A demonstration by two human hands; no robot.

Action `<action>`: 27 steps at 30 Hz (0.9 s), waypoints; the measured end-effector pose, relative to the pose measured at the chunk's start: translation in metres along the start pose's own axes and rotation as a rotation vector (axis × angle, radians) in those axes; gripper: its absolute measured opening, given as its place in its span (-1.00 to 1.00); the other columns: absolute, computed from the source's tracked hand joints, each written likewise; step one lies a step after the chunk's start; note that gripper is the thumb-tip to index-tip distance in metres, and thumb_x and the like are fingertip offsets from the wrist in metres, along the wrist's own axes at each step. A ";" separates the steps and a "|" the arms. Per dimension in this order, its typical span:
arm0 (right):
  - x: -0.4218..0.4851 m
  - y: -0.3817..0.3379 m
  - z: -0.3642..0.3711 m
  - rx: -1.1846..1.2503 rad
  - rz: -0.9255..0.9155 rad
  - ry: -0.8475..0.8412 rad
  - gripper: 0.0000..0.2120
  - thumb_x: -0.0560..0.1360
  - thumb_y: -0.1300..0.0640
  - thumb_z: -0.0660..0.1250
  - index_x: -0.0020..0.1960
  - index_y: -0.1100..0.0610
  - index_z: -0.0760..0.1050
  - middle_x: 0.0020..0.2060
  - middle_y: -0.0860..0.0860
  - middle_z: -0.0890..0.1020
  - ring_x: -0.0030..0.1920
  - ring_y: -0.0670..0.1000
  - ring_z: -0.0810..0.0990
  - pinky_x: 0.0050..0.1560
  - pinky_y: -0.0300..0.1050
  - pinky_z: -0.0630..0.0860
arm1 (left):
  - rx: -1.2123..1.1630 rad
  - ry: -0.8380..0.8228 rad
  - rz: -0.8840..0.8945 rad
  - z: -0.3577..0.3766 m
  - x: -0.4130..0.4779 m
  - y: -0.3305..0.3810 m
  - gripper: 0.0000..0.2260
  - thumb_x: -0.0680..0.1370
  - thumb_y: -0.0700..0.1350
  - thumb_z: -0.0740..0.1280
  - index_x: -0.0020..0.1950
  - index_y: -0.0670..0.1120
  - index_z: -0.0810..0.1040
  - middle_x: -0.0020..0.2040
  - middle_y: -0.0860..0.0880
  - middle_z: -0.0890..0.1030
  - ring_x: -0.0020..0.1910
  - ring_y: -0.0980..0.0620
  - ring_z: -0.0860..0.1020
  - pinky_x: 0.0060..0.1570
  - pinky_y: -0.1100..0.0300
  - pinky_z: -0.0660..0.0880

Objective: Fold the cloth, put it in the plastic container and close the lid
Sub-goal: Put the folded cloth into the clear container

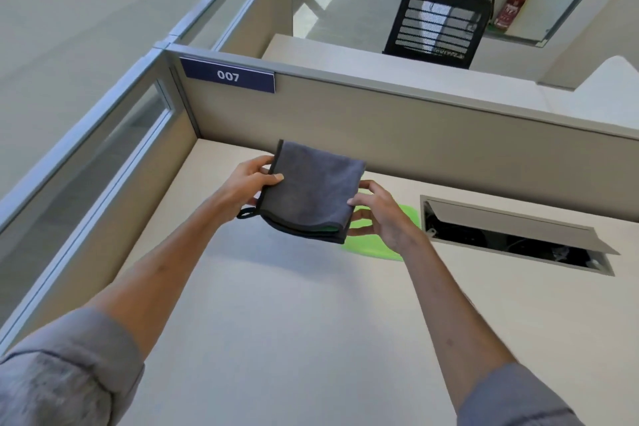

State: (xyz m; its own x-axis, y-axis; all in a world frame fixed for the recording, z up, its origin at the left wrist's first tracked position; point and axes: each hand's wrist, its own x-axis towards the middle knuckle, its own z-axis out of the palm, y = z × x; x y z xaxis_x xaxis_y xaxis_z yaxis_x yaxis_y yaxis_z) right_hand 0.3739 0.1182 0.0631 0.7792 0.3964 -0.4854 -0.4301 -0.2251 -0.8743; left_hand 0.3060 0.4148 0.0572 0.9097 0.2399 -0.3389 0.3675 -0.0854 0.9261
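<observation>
I had the folded square of dark grey microfibre cloth [311, 190] lifted off the pale beige table [276, 322], my left hand [247, 183] pinching its left edge, fingers clamped on it, my right hand [380, 214] gripping its right corner. Folding looked done; I judged placing came next. A bright green flat plastic piece [408, 214], lid or container I could not tell, lay just behind the cloth, mostly hidden. The open cable hatch [511, 235] sat right of the cloth, the partition wall [380, 121] beyond; room toward me stayed free.

Grey cloth [311, 190], green lid [387, 245]
</observation>
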 end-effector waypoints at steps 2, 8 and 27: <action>0.018 -0.005 0.010 -0.052 0.007 0.058 -0.65 0.52 0.26 0.39 0.30 0.18 0.56 -0.05 0.14 0.71 -0.21 0.11 0.74 -0.15 0.15 0.76 | 0.011 0.027 -0.016 -0.005 0.019 -0.001 -0.64 0.70 -0.14 0.44 0.50 0.07 0.59 0.04 -0.07 0.78 0.16 -0.05 0.75 -0.13 0.00 0.75; 0.052 0.002 0.025 -0.194 0.012 0.235 -0.75 0.54 0.37 0.39 0.21 0.26 0.61 -0.09 0.16 0.71 -0.27 0.09 0.71 -0.17 0.11 0.79 | 0.047 0.010 -0.045 -0.006 0.050 -0.020 -0.69 0.68 -0.21 0.45 0.41 0.00 0.60 -0.05 0.01 0.79 -0.01 0.04 0.76 -0.23 0.12 0.70; 0.044 0.065 0.068 -1.234 -0.266 0.626 -0.82 0.42 0.14 0.60 -0.01 0.07 0.67 0.13 0.05 0.52 0.18 0.18 0.47 0.04 0.11 0.44 | 1.216 0.106 0.281 0.001 0.041 -0.054 -0.81 0.62 -0.14 0.44 0.20 -0.12 0.56 0.13 -0.13 0.71 0.24 -0.23 0.52 0.18 -0.08 0.43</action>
State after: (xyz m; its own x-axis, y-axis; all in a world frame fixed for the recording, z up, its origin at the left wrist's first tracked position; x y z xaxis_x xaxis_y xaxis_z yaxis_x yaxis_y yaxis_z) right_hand 0.3490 0.1814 -0.0154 0.9841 0.1675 0.0587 0.1763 -0.9610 -0.2132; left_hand 0.3237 0.4286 -0.0063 0.9862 0.1406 -0.0877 0.1553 -0.9690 0.1922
